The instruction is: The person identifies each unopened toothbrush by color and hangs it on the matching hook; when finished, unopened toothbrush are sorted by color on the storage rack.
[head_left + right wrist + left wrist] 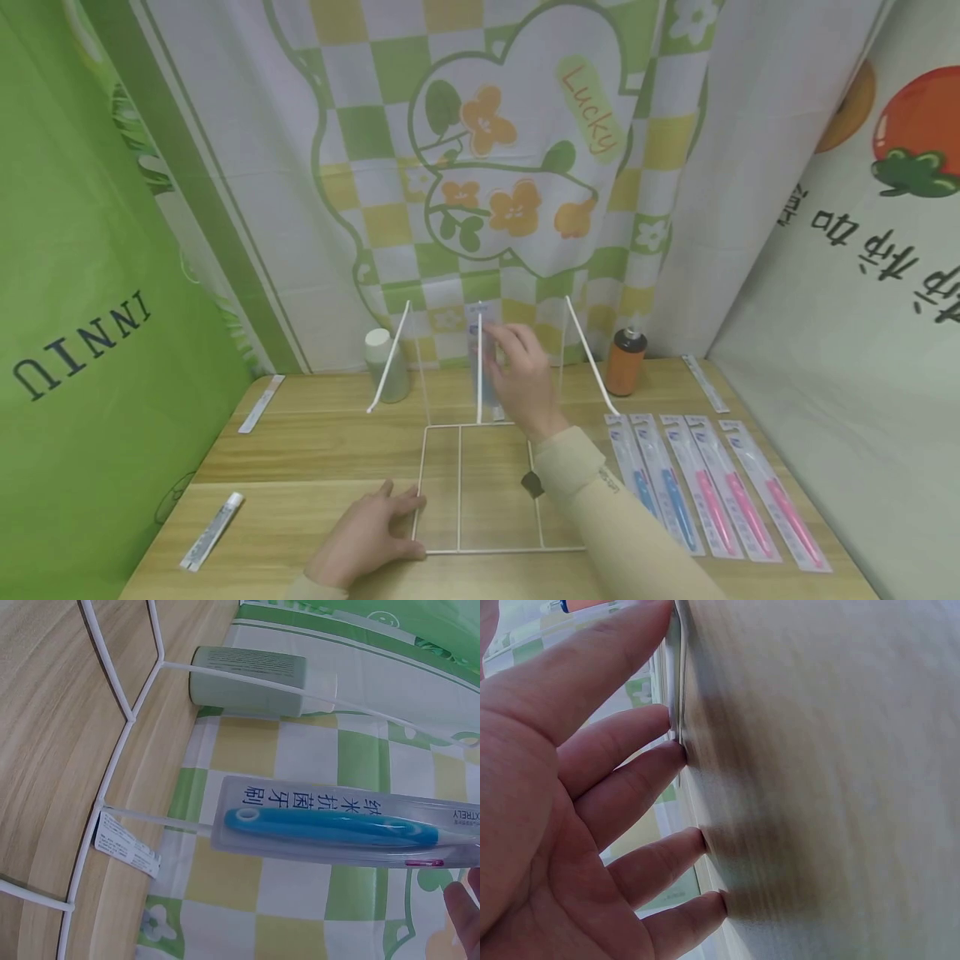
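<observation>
A white wire rack (459, 492) stands on the wooden table, its base flat and three white prongs rising behind. My right hand (525, 379) holds a packaged blue toothbrush (330, 829) near its upper end, beside the middle prong (480, 367). How the pack meets the prong's tip is hidden. In the right wrist view, only fingertips (459, 911) show at the pack's lower right. My left hand (367, 533) rests at the base's left wire, fingers spread; in the left wrist view its fingertips (676, 754) touch the wire and tabletop.
Several packaged toothbrushes (708, 492), blue and pink, lie in a row at right. A pale green bottle (387, 367) and an orange bottle (626, 362) stand at the back. Left lie a toothpaste tube (212, 532) and a slim white strip (261, 404); another strip (705, 383) lies far right.
</observation>
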{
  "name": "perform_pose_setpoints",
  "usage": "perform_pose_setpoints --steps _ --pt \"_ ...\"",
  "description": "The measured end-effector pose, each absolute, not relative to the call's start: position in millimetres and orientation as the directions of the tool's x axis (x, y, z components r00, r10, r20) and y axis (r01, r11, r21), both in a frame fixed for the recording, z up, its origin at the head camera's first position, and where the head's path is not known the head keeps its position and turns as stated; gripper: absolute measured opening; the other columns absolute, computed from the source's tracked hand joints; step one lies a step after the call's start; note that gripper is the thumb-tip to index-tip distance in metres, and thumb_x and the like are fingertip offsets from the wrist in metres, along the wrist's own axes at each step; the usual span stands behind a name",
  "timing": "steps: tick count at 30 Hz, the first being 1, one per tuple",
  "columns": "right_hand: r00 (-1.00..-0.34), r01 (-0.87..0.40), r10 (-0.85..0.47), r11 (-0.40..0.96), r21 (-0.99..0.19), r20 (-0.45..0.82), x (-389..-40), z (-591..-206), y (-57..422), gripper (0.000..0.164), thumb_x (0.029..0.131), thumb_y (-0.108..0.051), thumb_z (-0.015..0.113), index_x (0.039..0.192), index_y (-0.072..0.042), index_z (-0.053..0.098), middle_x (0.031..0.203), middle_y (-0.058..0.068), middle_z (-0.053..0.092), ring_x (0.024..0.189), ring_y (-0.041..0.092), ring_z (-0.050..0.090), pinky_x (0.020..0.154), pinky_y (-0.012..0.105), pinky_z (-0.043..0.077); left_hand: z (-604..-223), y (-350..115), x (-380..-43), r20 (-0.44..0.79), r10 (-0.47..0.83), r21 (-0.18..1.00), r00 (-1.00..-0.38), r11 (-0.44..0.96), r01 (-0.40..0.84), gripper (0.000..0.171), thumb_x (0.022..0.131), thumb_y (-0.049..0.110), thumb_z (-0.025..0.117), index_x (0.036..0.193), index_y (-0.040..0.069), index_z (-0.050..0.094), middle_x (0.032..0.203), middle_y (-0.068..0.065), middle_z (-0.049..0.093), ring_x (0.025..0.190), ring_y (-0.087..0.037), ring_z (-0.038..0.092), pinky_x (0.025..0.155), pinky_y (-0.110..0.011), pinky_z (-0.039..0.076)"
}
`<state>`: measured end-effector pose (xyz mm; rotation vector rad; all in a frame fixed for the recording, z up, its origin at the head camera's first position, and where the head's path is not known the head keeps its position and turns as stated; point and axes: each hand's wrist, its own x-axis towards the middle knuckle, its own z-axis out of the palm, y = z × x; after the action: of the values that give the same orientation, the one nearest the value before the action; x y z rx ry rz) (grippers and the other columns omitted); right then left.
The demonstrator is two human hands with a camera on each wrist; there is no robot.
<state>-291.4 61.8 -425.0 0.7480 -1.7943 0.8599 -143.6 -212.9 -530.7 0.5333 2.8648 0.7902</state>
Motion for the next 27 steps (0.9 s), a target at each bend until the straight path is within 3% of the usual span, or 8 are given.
perform_pose_setpoints --steps 7,16,23,27 --pt "-0.339 -0.802 -0.092 0.548 -0.236 0.936 -289.4 -429.4 67.8 0.039 0.086 0.001 0.086 0.123 0.001 0.073 0.110 0.017 0.072 0.096 0.029 0.071 0.086 0.036 0.065 -530.0 -212.8 -143.0 -0.016 0.366 0.514 -0.931 0.801 0.306 0.076 0.074 0.048 0.095 0.139 0.013 0.073 0.153 -0.009 0.062 0.139 -0.066 0.045 0.108 -0.084 0.036" --pt "-0.299 -0.810 -0.066 0.545 -0.216 0.952 -280.9 -438.8 95.9 0.044 0.081 -0.002 0.092 0.122 0.000 0.074 0.110 0.014 0.073 0.091 0.027 0.072 0.086 0.032 0.064 -531.1 -211.6 -143.0 -0.019 0.369 0.516 -0.929 0.800 0.307 0.076 0.075 0.048 0.095 0.139 0.014 0.073 0.153 -0.009 0.062 0.139 -0.066 0.046 0.108 -0.083 0.037" --pt "-0.408 -0.776 -0.111 0.566 -0.280 0.906 -266.5 -454.8 135.2 0.044 0.081 -0.001 0.090 0.122 -0.003 0.074 0.109 0.011 0.071 0.091 0.027 0.072 0.088 0.028 0.062 -530.4 -212.0 -143.7 -0.013 0.369 0.523 -0.929 0.795 0.308 0.076 0.074 0.047 0.095 0.138 0.013 0.074 0.152 -0.010 0.062 0.141 -0.065 0.044 0.109 -0.084 0.035" --pt "-0.462 -0.772 -0.139 0.549 -0.320 0.876 -262.2 -469.6 158.7 0.046 0.080 0.002 0.090 0.124 -0.003 0.074 0.109 0.013 0.073 0.089 0.029 0.073 0.083 0.032 0.065 -531.4 -213.2 -143.9 -0.009 0.371 0.512 -0.929 0.799 0.315 0.076 0.073 0.048 0.095 0.137 0.013 0.074 0.151 -0.009 0.063 0.141 -0.065 0.045 0.109 -0.084 0.036"
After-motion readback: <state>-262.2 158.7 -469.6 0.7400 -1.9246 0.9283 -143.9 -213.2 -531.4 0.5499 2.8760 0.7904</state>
